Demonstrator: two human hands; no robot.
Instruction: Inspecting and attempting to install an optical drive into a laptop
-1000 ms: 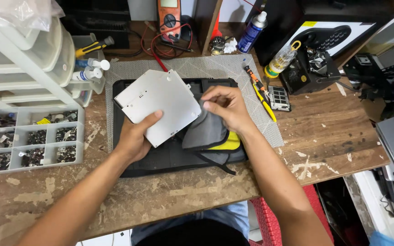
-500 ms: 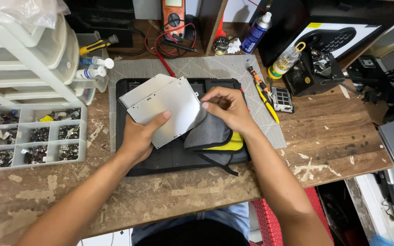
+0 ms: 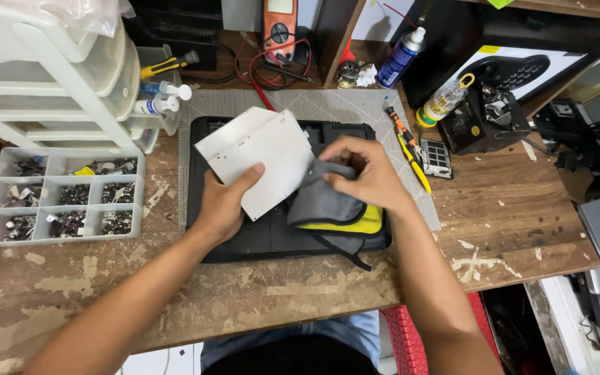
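Silver-grey sheet metal forms the flat drive module (image 3: 262,158), which the left hand (image 3: 225,205) clamps at its near edge, thumb on top and fingers beneath, holding it tilted above the black laptop base (image 3: 258,236). The right hand (image 3: 366,173) is closed on a grey and yellow cloth (image 3: 324,205), pinching its upper fold; the cloth touches the right edge of the module and drapes onto the laptop base. The module appears thin, rigid and light, with a smooth face likely to slip, so an edge grip like the present one suits it; pressure on the broad face is best avoided, as the casing may flex. The cloth is soft and limp and can be taken anywhere. The laptop base lies on a grey mat (image 3: 355,111). Left of the laptop base, a clear compartment box (image 3: 60,194) stands open, its cells holding small dark screws and parts. Beyond that box stands a white drawer unit (image 3: 43,76), contents not discernible. Behind the laptop base sit an orange multimeter (image 3: 280,24) with red leads and a blue spray can (image 3: 401,55); to its right lie screwdrivers (image 3: 404,142) and a small clear bottle (image 3: 442,103).
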